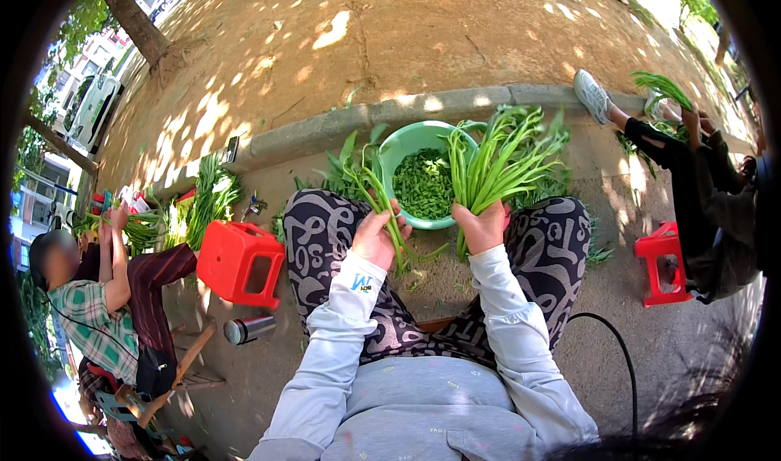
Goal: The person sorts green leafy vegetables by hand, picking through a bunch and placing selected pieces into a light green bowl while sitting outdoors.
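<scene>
My left hand (377, 235) is closed round a few thin green stalks (379, 191), whose leafy tops point away from me. A thick bunch of long-stemmed greens (496, 164), looking like water spinach, is gripped in my right hand (482, 223) and fans out to the upper right. Between and beyond my hands stands a pale green basin (399, 142), partly filled with short green pieces (423, 183). The bunch overlaps the basin's right rim. More loose leafy greens (342, 172) lie on the ground to its left, and others lie behind the bunch.
A stone kerb (325, 128) runs behind the basin, with bare earth beyond. Red plastic stools (236, 262) stand left and right, and a metal flask (250, 328) lies at the left. A seated person (106, 298) handles greens at the left; another person (708, 193) holds greens at the right.
</scene>
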The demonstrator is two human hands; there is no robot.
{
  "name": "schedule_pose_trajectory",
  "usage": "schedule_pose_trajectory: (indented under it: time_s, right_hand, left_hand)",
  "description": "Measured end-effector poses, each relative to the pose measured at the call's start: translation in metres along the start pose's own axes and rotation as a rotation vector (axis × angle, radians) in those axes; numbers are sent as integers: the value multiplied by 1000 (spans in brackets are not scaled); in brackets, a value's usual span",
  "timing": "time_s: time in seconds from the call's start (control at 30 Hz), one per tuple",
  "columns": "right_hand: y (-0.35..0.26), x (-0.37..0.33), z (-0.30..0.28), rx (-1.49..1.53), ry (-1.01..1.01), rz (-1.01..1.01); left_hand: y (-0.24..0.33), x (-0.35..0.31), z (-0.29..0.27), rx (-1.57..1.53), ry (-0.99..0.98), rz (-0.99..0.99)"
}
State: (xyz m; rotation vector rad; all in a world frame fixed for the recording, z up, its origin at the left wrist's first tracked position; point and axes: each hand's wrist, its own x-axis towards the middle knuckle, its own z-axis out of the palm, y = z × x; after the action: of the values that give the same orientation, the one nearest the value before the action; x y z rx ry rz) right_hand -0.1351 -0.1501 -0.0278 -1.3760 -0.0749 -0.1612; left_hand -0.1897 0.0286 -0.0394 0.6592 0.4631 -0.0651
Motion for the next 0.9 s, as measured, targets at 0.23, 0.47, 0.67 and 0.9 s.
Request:
schedule_pose_trajectory:
  time_s: [0.23,0.47,0.67,0.9]
  right_hand:
    - [-19,-12,3,70,-304,407]
    - [-5,-30,17,127,-453,314]
    - [-11,-30,19,151,-419,383]
    - [4,-24,11,236,-359,447]
  left_hand:
    - [7,-6,9,-39,-99,-82]
    - [5,-5,3,45,-49,-97]
    - [0,-1,-4,146,-123,-18]
    - [7,-7,12,84,-243,-27]
